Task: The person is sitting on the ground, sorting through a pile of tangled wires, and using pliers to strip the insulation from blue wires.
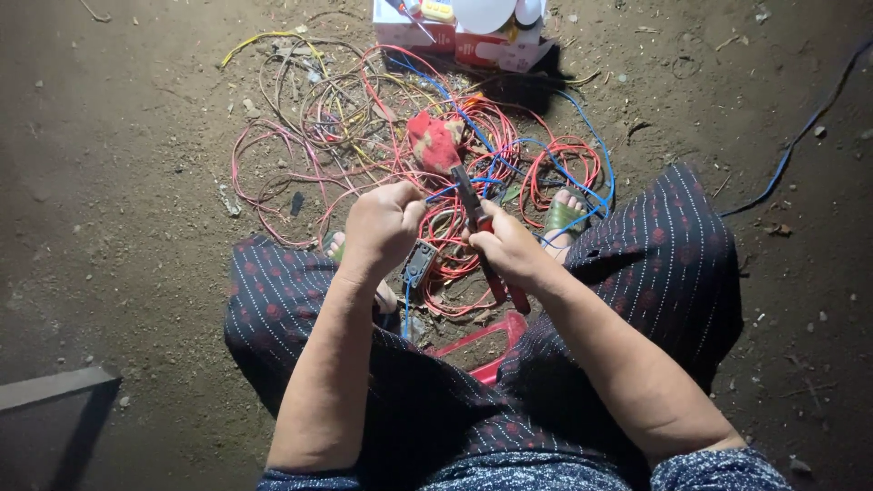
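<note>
— Red-handled pliers (486,250) in right hand (509,250), fist closed round the handles, nose pointing up and away. Left hand (382,227)?

— Closed too, pinching a blue wire (443,189) at the fingertips, wire running across to the pliers' nose. Small dark switch box (418,264) hanging just below that hand, over the lap.

— Handling?

— Thin and floppy, probably light; slick coating, so likely to slide unless pinched close to the nose. Pliers stiff, best held low on the handles, as now.

— Around?

— Tangle of red, yellow and blue wires (364,118) on bare dirt (118,182) ahead of the knees. Red cloth (434,141) on the pile. Cardboard box (455,32) beyond, at the top edge. Red plastic stool (486,350) between the legs, green sandal (561,216) by the right knee. Separate blue cable (800,136) well off to the right.
</note>
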